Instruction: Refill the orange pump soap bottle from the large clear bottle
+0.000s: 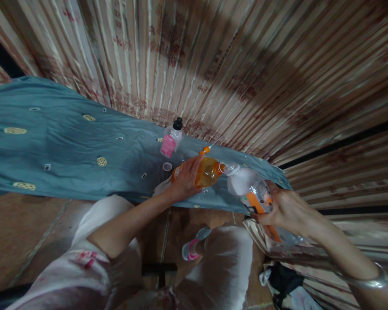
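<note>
Pleated, red-patterned curtains (129,47) hang behind a teal-covered table (67,146) above brown floor tiles (26,228).

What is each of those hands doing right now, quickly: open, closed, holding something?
Left hand: closed around an orange see-through plastic bottle.
Right hand: closed around a large clear plastic bottle with an orange label.

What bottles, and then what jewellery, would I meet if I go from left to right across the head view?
Pink-labelled bottle with black top, orange bottle, clear bottle with orange on its label, silver bracelet.
</note>
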`<action>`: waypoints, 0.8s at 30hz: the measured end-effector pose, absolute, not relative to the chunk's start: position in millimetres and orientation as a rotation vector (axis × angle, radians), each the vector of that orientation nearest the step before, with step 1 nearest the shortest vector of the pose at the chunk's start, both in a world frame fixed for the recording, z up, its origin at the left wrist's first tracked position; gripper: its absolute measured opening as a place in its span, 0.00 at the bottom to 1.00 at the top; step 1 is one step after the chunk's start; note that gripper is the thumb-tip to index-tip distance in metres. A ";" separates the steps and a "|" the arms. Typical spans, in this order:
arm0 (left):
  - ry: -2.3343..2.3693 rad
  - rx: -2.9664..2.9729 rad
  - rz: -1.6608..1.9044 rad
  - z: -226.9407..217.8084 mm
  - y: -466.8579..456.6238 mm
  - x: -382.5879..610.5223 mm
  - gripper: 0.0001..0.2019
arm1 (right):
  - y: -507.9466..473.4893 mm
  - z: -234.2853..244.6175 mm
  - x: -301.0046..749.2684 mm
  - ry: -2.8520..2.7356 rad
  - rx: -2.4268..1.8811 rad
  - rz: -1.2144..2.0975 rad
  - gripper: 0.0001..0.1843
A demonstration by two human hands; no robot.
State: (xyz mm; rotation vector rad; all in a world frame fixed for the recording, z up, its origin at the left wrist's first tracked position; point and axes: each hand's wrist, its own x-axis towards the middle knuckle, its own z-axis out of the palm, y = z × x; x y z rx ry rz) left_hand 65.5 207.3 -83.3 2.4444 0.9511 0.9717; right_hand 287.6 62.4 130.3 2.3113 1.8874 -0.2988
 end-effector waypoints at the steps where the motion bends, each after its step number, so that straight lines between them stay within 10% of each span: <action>1: 0.944 2.452 0.980 -84.2 207.6 65.8 0.52 | 62.2 130.5 287.4 1.887 2.312 -0.304 0.24; 24: 0.931 2.465 1.006 -87.0 208.5 66.2 0.51 | 64.0 135.1 283.6 1.801 2.292 -0.355 0.24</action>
